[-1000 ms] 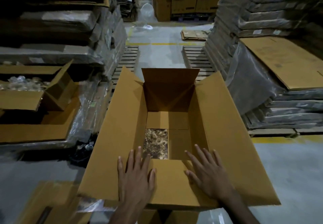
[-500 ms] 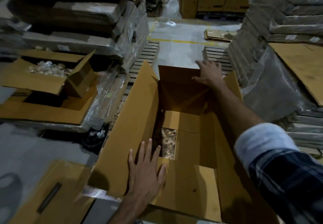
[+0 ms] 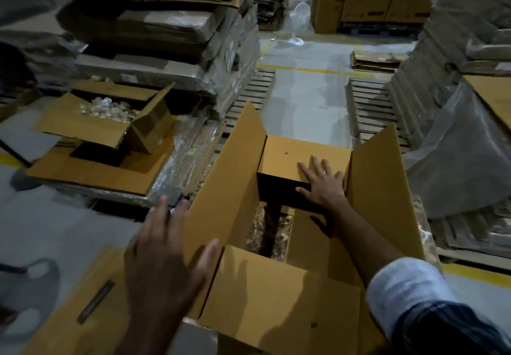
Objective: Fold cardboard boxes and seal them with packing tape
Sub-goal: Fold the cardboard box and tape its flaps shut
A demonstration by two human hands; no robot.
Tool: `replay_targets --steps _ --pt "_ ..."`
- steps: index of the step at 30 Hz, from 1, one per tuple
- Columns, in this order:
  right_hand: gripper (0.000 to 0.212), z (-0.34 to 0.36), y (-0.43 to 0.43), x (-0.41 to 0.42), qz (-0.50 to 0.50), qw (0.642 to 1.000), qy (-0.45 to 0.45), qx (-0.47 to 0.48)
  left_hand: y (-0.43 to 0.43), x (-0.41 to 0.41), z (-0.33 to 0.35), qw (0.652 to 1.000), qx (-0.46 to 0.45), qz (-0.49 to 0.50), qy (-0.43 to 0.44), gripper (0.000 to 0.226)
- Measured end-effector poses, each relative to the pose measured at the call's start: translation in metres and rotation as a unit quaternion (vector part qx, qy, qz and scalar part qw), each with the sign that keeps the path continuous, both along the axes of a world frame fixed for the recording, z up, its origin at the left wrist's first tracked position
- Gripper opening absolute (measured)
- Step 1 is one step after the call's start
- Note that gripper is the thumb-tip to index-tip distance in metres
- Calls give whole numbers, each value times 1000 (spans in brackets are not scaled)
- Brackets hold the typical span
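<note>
Worked cardboard box point(image 3: 387, 188) low in aisle between pallets point(image 3: 370, 105). Pressed far flap point(image 3: 287, 155) down with flat, spread right hand point(image 3: 325, 186); laid straight-fingered left hand point(image 3: 166, 249) against upright left flap point(image 3: 226, 177). Risked far flap springing up on release, before long flaps closed over.

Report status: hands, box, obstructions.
Right hand flat on far end flap of brown cardboard box. Left hand open by upright left side flap. Nothing blocking.

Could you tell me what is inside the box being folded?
Brownish crinkly material shows in the gap; the far flap under the right hand hides the far end.
</note>
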State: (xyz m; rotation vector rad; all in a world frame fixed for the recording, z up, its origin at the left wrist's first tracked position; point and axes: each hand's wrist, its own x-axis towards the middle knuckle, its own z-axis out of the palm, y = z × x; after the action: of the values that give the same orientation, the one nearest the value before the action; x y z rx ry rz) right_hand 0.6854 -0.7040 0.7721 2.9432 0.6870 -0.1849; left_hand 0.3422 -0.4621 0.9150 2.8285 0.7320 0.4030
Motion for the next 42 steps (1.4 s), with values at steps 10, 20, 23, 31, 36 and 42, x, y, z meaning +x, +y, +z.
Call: replay_targets --steps 10,20,23,31,36,42 --pt "81 4 2 4 -8 999 41 -5 -49 -7 -10 878 -354 -268 179 85" --pt "73 56 -8 1 -19 996 91 4 -60 61 -105 933 -105 -279 200 75" --pt "76 96 -29 -2 -52 995 81 8 -56 64 -109 934 -94 -286 193 75" --pt "65 168 -131 -104 -221 762 -1 609 -47 74 -114 928 -86 -312 187 81" --pt "100 125 -111 -181 -236 632 178 717 -45 74 -117 926 -86 -321 182 77" --pt "79 57 -16 -206 -199 884 71 418 -45 74 -119 926 -94 -323 172 65"
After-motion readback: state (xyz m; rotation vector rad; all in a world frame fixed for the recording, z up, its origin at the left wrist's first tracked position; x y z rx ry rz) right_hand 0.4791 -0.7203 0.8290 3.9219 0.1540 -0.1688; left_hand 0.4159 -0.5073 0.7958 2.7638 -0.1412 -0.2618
